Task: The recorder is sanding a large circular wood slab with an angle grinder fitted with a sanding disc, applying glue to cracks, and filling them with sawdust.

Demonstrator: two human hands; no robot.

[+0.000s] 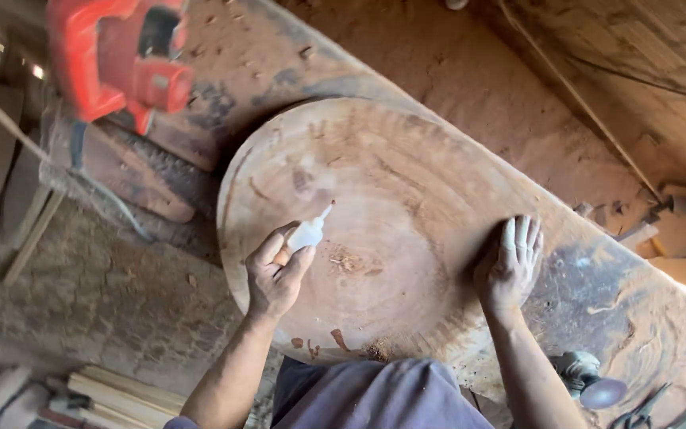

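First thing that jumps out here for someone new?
The big round wooden slab lying flat on the dusty workbench, filling mid-frame. The left hand holds a small white squeeze bottle, nozzle tipped toward the slab's middle; the right hand rests flat near its right edge. A red power tool sits top left.

Dusty wooden workbench [613,278] carries a round wooden disc [375,214] (flat); red power tool [117,59] beside.
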